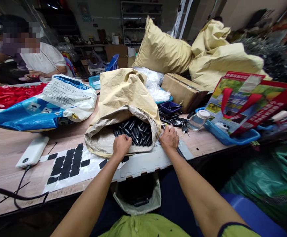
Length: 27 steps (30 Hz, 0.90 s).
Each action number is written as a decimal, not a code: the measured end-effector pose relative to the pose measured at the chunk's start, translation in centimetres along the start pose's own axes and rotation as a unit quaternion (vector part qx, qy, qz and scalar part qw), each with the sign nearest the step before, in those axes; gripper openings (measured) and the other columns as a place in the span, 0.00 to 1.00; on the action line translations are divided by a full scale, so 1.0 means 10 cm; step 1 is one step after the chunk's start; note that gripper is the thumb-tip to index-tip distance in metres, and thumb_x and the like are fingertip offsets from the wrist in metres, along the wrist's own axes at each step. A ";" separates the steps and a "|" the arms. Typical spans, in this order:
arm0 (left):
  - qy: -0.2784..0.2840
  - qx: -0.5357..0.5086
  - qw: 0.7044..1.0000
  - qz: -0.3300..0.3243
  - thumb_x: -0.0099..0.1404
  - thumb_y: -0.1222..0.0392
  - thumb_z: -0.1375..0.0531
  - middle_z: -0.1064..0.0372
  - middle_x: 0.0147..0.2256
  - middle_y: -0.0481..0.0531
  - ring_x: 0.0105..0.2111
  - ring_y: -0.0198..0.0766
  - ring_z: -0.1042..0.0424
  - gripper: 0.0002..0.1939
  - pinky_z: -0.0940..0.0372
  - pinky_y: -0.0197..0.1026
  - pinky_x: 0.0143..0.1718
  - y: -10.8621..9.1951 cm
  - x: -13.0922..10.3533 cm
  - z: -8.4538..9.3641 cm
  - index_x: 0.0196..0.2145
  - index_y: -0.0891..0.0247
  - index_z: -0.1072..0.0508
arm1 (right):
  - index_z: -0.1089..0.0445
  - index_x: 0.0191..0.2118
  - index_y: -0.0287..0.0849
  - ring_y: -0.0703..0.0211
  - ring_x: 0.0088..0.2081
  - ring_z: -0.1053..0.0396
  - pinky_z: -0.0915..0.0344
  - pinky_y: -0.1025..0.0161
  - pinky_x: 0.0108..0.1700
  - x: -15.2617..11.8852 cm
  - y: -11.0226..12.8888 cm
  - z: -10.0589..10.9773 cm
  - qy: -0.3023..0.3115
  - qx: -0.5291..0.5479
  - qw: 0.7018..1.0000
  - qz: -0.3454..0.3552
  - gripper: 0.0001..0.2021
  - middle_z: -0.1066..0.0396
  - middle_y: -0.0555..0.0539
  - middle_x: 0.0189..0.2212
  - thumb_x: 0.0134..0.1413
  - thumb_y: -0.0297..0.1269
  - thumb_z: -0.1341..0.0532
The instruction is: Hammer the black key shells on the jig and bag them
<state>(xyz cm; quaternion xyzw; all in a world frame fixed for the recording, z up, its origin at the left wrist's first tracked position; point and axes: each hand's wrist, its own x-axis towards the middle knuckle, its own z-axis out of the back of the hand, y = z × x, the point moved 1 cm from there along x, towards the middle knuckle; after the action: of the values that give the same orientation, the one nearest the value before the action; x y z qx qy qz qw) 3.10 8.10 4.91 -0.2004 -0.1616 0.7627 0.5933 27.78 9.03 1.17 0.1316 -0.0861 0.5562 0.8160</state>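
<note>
A beige woven sack (123, 89) lies on the table with its mouth turned towards me, showing many small black plastic parts (138, 135) inside. At the front of that opening is my left hand (122, 145), fingers curled together beside the black parts; whatever is in its grasp is hidden. My right hand (169, 139) rests just right of the sack's rim, its fingers bent and closed, and I cannot make out what they hold. Under both wrists lies a grey board (143, 164) along the table edge. A dark rod-like piece (181, 153) shows beside my right wrist.
Black square stickers (68, 164) on a white sheet and a white power bank (32, 151) with a cable lie left. A blue-white bag (49, 105) stands behind them. Right are a jar (199, 120) and a blue tray (232, 136). An open bag (143, 207) hangs below; a person (46, 56) sits beyond.
</note>
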 end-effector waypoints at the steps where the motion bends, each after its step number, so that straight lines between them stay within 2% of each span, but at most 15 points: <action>1: 0.004 0.009 1.000 0.011 0.63 0.50 0.42 0.22 0.31 0.58 0.36 0.48 0.24 0.15 0.40 0.41 0.33 -0.01 0.05 -0.02 0.27 0.61 0.22 | 0.33 0.54 0.39 0.45 0.48 0.36 0.40 0.55 0.43 0.00 0.00 0.00 -0.001 0.000 1.000 0.000 0.15 0.34 0.36 0.47 0.67 0.32 0.49; 4: 0.005 0.019 0.999 0.028 0.61 0.48 0.41 0.21 0.34 0.64 0.39 0.54 0.23 0.16 0.37 0.44 0.34 -0.03 0.08 -0.07 0.28 0.62 0.21 | 0.33 0.54 0.39 0.44 0.48 0.36 0.40 0.55 0.43 0.00 0.00 -0.01 -0.009 0.000 1.000 0.001 0.15 0.34 0.36 0.46 0.66 0.33 0.49; 8: 0.011 0.040 0.998 0.045 0.60 0.47 0.40 0.21 0.39 0.66 0.41 0.58 0.23 0.15 0.35 0.47 0.36 -0.02 0.03 -0.05 0.29 0.62 0.21 | 0.33 0.54 0.38 0.44 0.48 0.36 0.39 0.54 0.44 -0.01 0.00 -0.01 -0.010 0.002 1.000 0.002 0.15 0.34 0.36 0.46 0.65 0.33 0.48; 12: 0.019 0.066 0.997 0.046 0.59 0.49 0.39 0.21 0.40 0.64 0.42 0.58 0.23 0.13 0.36 0.47 0.37 0.04 -0.06 0.02 0.32 0.60 0.22 | 0.32 0.53 0.39 0.44 0.48 0.36 0.39 0.54 0.44 -0.01 0.00 0.00 -0.001 0.001 1.000 0.000 0.15 0.34 0.36 0.46 0.65 0.32 0.48; 15: 0.003 0.070 0.997 0.021 0.58 0.53 0.38 0.21 0.37 0.59 0.40 0.55 0.24 0.09 0.38 0.45 0.35 0.14 -0.18 0.07 0.35 0.58 0.24 | 0.32 0.53 0.38 0.44 0.48 0.36 0.39 0.55 0.44 -0.01 0.00 0.01 -0.005 0.001 1.000 0.001 0.15 0.34 0.36 0.46 0.65 0.32 0.48; 17: -0.020 0.049 0.998 -0.024 0.59 0.54 0.38 0.23 0.34 0.54 0.38 0.51 0.24 0.07 0.38 0.43 0.34 0.24 -0.28 0.10 0.35 0.57 0.26 | 0.32 0.53 0.38 0.45 0.48 0.36 0.40 0.55 0.44 -0.01 0.00 0.00 -0.006 0.002 1.000 0.001 0.15 0.34 0.36 0.47 0.66 0.32 0.49; 19: -0.038 0.009 0.993 -0.108 0.61 0.55 0.38 0.24 0.33 0.50 0.37 0.46 0.26 0.05 0.38 0.41 0.36 0.34 -0.40 0.10 0.34 0.57 0.27 | 0.33 0.54 0.39 0.45 0.48 0.36 0.40 0.55 0.44 -0.01 0.00 0.00 -0.006 0.003 1.000 0.001 0.15 0.34 0.36 0.46 0.66 0.32 0.49; 23: 0.005 -0.061 0.950 -0.307 0.64 0.57 0.37 0.26 0.34 0.50 0.39 0.42 0.28 0.05 0.36 0.41 0.41 0.48 -0.59 0.04 0.38 0.58 0.27 | 0.32 0.53 0.39 0.45 0.47 0.36 0.40 0.55 0.44 0.00 -0.01 -0.01 -0.010 0.003 1.000 0.004 0.15 0.33 0.36 0.46 0.66 0.32 0.49; 25: 0.025 -0.057 0.938 -0.341 0.64 0.58 0.37 0.26 0.35 0.50 0.39 0.43 0.30 0.04 0.37 0.42 0.42 0.51 -0.62 -0.02 0.38 0.58 0.27 | 0.32 0.53 0.39 0.45 0.47 0.36 0.40 0.55 0.44 0.00 -0.01 0.00 -0.008 0.003 1.000 0.004 0.15 0.34 0.36 0.46 0.66 0.32 0.48; 27: 0.021 -0.047 0.941 -0.333 0.63 0.59 0.36 0.27 0.35 0.50 0.39 0.43 0.30 0.04 0.37 0.43 0.42 0.51 -0.62 -0.09 0.37 0.59 0.26 | 0.32 0.54 0.38 0.45 0.47 0.36 0.40 0.55 0.44 -0.01 -0.01 0.00 -0.005 0.003 1.000 0.002 0.15 0.34 0.36 0.47 0.66 0.32 0.48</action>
<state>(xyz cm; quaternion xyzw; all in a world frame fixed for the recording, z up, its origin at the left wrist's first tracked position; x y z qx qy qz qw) 0.58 0.85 2.33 -0.1791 -0.2422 0.5084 0.8067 27.82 8.88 1.16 0.1369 -0.0885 0.5578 0.8138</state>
